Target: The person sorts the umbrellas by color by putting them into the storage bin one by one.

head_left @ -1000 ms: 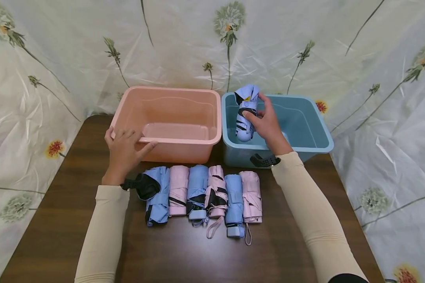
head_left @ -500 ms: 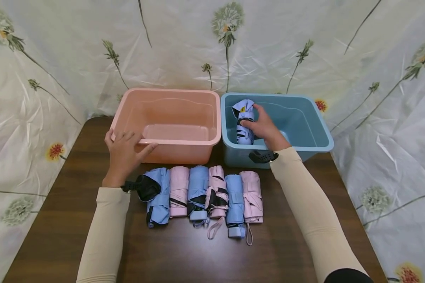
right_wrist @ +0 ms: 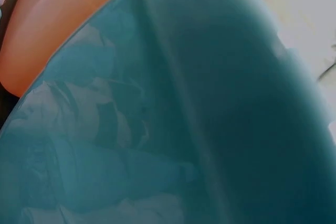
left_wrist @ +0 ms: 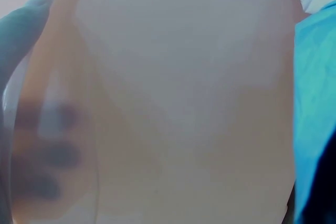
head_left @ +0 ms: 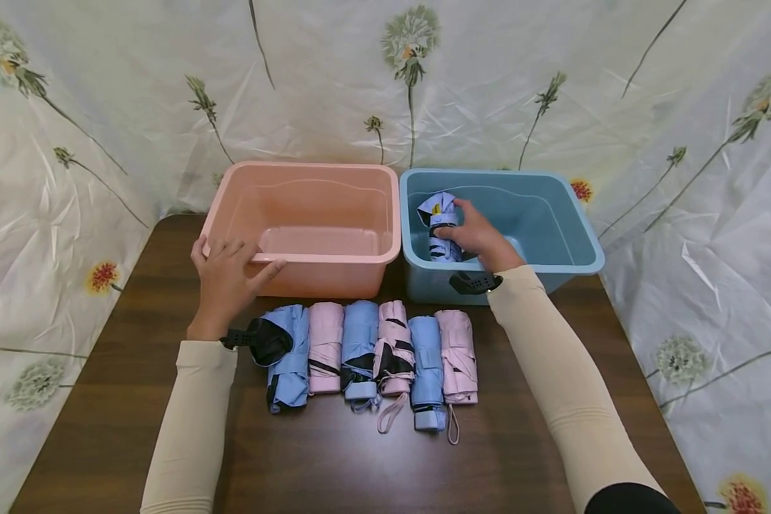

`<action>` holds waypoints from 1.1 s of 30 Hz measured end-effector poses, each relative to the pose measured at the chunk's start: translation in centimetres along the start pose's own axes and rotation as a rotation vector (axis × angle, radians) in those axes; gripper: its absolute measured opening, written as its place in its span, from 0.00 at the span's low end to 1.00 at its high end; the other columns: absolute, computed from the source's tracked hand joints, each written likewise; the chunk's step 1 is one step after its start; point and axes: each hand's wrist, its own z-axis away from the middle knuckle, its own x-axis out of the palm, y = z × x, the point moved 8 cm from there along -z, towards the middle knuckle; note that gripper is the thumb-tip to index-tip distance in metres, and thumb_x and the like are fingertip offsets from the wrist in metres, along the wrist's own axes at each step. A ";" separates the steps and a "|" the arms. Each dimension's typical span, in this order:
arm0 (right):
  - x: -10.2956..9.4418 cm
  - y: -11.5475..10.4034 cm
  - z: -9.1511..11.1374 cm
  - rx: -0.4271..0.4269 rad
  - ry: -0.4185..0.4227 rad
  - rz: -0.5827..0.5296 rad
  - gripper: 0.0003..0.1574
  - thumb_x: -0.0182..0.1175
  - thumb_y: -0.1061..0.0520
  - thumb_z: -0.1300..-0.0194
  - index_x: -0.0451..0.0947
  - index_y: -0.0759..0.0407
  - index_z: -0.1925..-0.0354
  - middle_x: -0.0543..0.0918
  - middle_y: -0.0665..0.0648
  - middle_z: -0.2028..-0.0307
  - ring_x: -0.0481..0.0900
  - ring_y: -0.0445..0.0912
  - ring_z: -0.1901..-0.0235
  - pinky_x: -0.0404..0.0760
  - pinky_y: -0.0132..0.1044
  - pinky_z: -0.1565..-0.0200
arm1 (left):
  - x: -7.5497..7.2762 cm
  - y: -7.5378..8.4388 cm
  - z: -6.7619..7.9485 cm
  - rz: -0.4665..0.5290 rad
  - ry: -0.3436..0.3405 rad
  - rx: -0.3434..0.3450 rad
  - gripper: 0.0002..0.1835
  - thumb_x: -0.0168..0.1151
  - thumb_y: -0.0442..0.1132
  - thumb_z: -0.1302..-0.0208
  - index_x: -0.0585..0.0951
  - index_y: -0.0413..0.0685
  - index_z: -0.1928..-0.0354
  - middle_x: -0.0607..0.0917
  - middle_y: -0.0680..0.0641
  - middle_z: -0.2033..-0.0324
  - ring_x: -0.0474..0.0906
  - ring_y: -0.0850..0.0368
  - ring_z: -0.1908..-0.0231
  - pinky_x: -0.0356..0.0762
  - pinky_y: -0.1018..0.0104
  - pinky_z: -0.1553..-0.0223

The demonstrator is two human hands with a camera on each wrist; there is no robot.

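My right hand [head_left: 478,234] holds a folded periwinkle-blue umbrella [head_left: 445,241] low inside the left end of the blue plastic bin [head_left: 575,270], thumb across its near side. The umbrella's loose, dark-lined top edge points away from me. On the pink plastic bin [head_left: 334,258], my left hand [head_left: 225,275] grips the near rim at its left corner. In the left wrist view, blurred fingers [left_wrist: 58,154] show through the bin wall and the thumb [left_wrist: 23,32] lies outside. The right wrist view is mostly filled by the blue bin's wall [right_wrist: 163,103], hiding that hand.
In front of the bins lies a row of folded umbrellas, blue ones [head_left: 426,368] alternating with pink ones [head_left: 457,357]. The leftmost blue umbrella [head_left: 289,364] is just below my left wrist. A flower-printed sheet [head_left: 321,86] hangs behind the dark wooden table [head_left: 334,464].
My right hand has lowered the periwinkle umbrella from rim height down into the blue bin, still holding it. My left hand has stayed on the pink bin's rim.
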 end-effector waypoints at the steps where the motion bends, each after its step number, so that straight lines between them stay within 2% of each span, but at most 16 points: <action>1: 0.1 0.0 0.0 0.001 -0.008 0.006 0.52 0.60 0.55 0.32 0.37 0.45 0.24 0.59 0.66 0.33 0.67 0.59 0.43 0.70 0.56 0.42 | 0.0 0.0 0.0 -0.001 0.000 0.000 0.24 0.68 0.60 0.47 0.80 0.45 0.67 0.79 0.43 0.70 0.72 0.43 0.57 0.36 0.37 0.35; 9: 0.5 0.2 0.0 0.014 -0.052 0.056 0.48 0.58 0.56 0.31 0.41 0.46 0.24 0.56 0.66 0.32 0.63 0.61 0.41 0.69 0.57 0.42 | 0.2 -0.2 0.0 -0.008 0.001 -0.002 0.25 0.69 0.60 0.47 0.81 0.44 0.65 0.80 0.43 0.69 0.72 0.43 0.57 0.36 0.38 0.34; 14: 0.6 0.1 0.1 0.015 -0.062 0.060 0.48 0.57 0.56 0.31 0.41 0.46 0.24 0.55 0.66 0.31 0.64 0.61 0.42 0.71 0.57 0.43 | 0.2 -0.2 0.0 -0.007 0.004 0.003 0.25 0.68 0.60 0.47 0.81 0.43 0.65 0.79 0.43 0.70 0.72 0.43 0.57 0.36 0.38 0.34; 17: 0.6 0.1 0.1 0.013 -0.064 0.061 0.46 0.57 0.57 0.30 0.44 0.46 0.25 0.54 0.65 0.31 0.66 0.60 0.43 0.73 0.57 0.45 | 0.2 -0.2 0.0 -0.008 0.006 0.006 0.25 0.69 0.60 0.48 0.81 0.43 0.65 0.79 0.43 0.70 0.72 0.43 0.58 0.36 0.38 0.34; 22: 0.9 0.0 0.0 0.002 -0.088 0.030 0.37 0.51 0.62 0.29 0.52 0.50 0.27 0.60 0.67 0.35 0.67 0.61 0.42 0.80 0.53 0.53 | 0.2 -0.2 0.1 -0.006 0.010 0.006 0.25 0.70 0.59 0.49 0.81 0.43 0.65 0.79 0.43 0.70 0.72 0.43 0.57 0.36 0.37 0.35; 25: 1.1 0.0 -0.3 0.000 -0.107 0.063 0.37 0.53 0.57 0.29 0.52 0.52 0.27 0.61 0.68 0.34 0.68 0.62 0.39 0.80 0.52 0.54 | 0.2 -0.2 0.1 -0.003 0.009 0.006 0.24 0.70 0.59 0.49 0.81 0.43 0.66 0.79 0.43 0.70 0.72 0.43 0.57 0.36 0.37 0.35; 29: 1.3 0.2 -0.5 0.007 -0.128 0.160 0.45 0.57 0.45 0.32 0.48 0.49 0.25 0.55 0.65 0.29 0.65 0.62 0.36 0.76 0.56 0.48 | 0.2 -0.1 0.1 -0.004 0.006 0.004 0.25 0.70 0.59 0.48 0.81 0.44 0.66 0.79 0.43 0.70 0.72 0.43 0.57 0.36 0.38 0.34; 33: 1.3 0.2 -0.6 0.008 -0.139 0.154 0.48 0.58 0.42 0.33 0.45 0.48 0.25 0.53 0.64 0.28 0.63 0.62 0.35 0.73 0.59 0.46 | 0.2 -0.1 0.1 -0.002 0.006 0.000 0.25 0.69 0.60 0.48 0.81 0.44 0.66 0.79 0.43 0.70 0.72 0.43 0.58 0.36 0.38 0.34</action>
